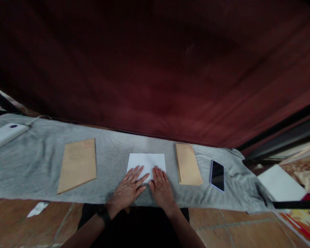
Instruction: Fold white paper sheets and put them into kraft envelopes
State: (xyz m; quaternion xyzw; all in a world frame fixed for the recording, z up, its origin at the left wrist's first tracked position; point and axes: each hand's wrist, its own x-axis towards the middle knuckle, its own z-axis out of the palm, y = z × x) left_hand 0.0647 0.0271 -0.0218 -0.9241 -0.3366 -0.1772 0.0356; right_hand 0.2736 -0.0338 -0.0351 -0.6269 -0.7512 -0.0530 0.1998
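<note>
A white sheet of paper (pixel 146 160) with a crease down its middle lies in front of me on the grey cloth. My left hand (pixel 129 186) rests flat on its lower left part, fingers spread and thumb pointing inward. On the lower right part lies my right hand (pixel 161 186), flat, with its fingers stretched out close together. Both hands touch the paper and grip nothing. Left of them sits a brown envelope (pixel 79 163), apparently on a stack. To the right are several narrower brown envelopes (pixel 188 165), slightly fanned.
Grey cloth (pixel 111 144) covers the long, narrow surface. A phone (pixel 217 175) lies at the right, and a white device with a cable (pixel 9 134) at the far left. Dark red panelling (pixel 155 86) rises behind. A white scrap (pixel 38 208) is on the tiled floor.
</note>
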